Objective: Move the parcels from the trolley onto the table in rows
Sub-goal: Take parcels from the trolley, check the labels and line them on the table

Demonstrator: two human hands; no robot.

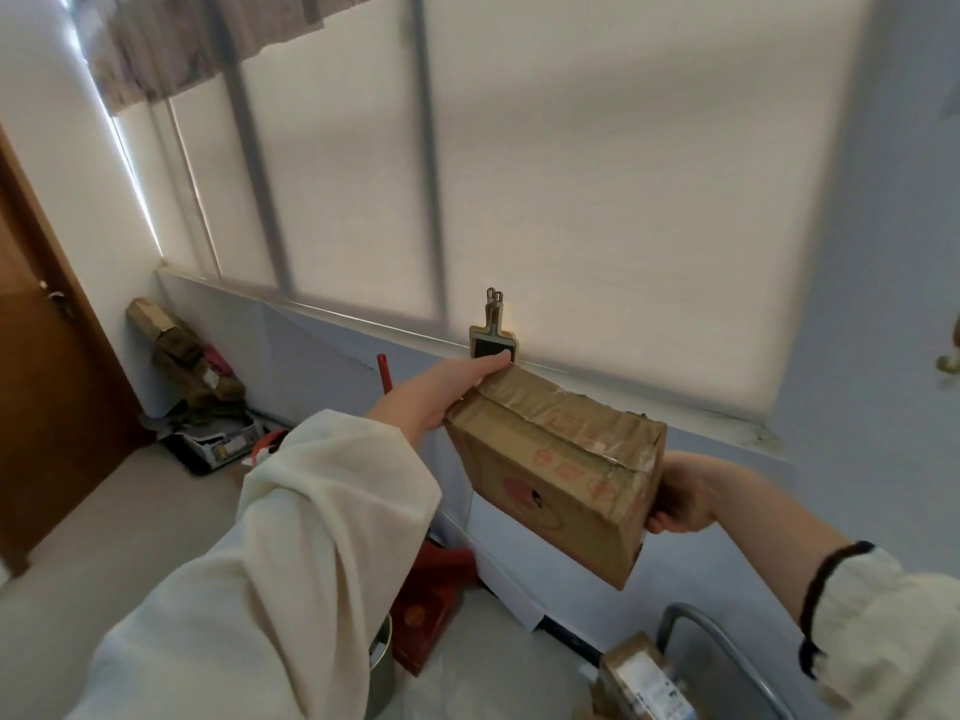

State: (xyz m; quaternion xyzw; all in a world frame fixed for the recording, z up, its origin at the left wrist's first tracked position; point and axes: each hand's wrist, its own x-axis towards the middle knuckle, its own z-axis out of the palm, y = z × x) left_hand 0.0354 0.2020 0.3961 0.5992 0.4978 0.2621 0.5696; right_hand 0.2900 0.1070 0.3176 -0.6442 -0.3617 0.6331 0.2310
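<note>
A brown cardboard parcel [558, 470], sealed with tape and printed with red marks, is held up in the air in front of the window. My left hand [447, 392] grips its upper left end, thumb lying along the top edge. My right hand [683, 493] grips its lower right end, fingers hidden behind the box. Down at the bottom right, a second small parcel [641, 678] with a white label lies by the grey metal trolley handle [727, 652]. The table is out of view.
A low wall and window sill [363, 324] run across the room ahead. Red boxes [434, 610] and a metal pot [382, 667] sit on the floor below my left arm. Cartons and clutter [197, 387] fill the far left corner beside a brown door [47, 356].
</note>
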